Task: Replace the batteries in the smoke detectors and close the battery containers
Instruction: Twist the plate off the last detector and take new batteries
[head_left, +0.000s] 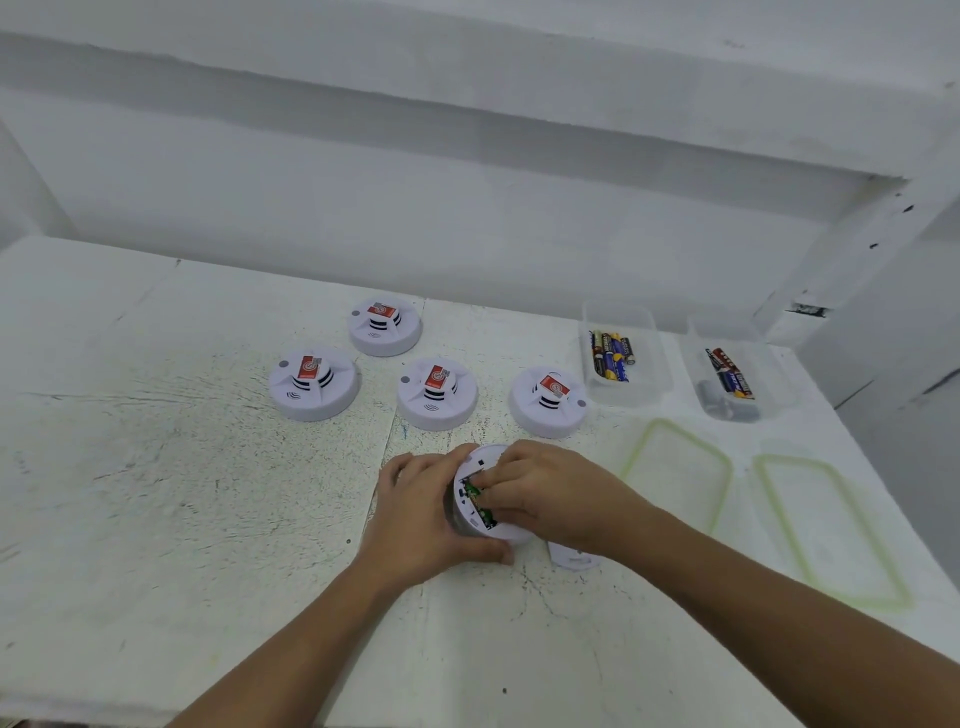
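As left hand (421, 512) grips detector (487, 456), right hand (550, 493) curls inside, hold unclear, detectors (437, 394) beyond

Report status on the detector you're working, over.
Left hand grips the open detector. Right hand fingers in its battery bay, grip unclear. Cover lies off beside right wrist. Nothing blocking the hands.

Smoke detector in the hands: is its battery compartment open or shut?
Open: the smoke detector shows green innards, and a white cover lies beside it.
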